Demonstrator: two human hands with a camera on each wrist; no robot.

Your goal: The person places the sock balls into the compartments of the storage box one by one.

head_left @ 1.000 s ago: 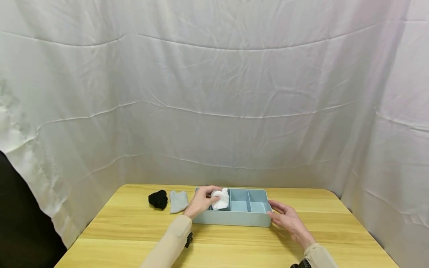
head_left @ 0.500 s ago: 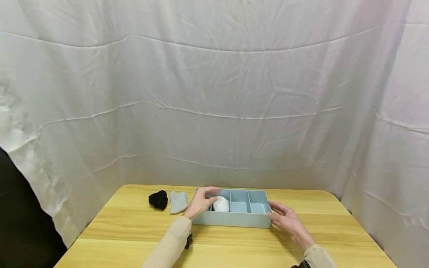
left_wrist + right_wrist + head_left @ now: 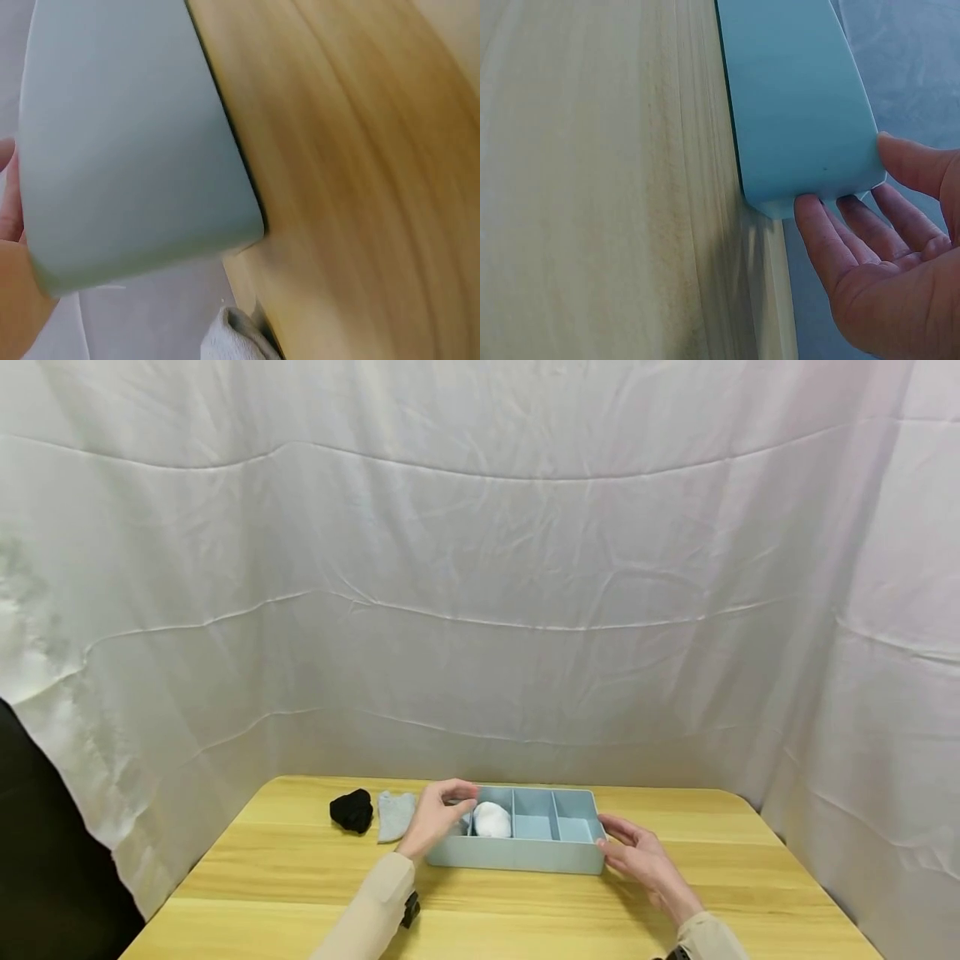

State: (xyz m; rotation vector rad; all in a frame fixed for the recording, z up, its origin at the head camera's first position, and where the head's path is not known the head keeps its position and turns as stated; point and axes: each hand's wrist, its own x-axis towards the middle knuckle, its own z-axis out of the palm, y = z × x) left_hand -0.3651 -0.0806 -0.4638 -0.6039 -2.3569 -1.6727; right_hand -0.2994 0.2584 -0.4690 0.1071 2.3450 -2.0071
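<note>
A light blue divided box [image 3: 517, 857] sits toward the back of the table. A balled white sock [image 3: 492, 820] lies in its second compartment from the left. My left hand [image 3: 435, 817], fingers loosely bent with nothing between them, is over the box's left end and partly covers the leftmost compartment, where something greyish shows. At the right end, my right hand [image 3: 637, 856] rests its fingertips on the end wall and its thumb at the front corner; the right wrist view shows these fingers [image 3: 821, 240] extended against the wall.
Left of the box lie a folded grey sock [image 3: 395, 817] and a crumpled black sock [image 3: 352, 811]. The wooden table [image 3: 525, 918] has a light grey curtain [image 3: 525, 677] behind it and along its sides.
My left hand has let go of the white sock, which dropped into the compartment, and has drawn back slightly to the left. The right hand stays at the box's end.
</note>
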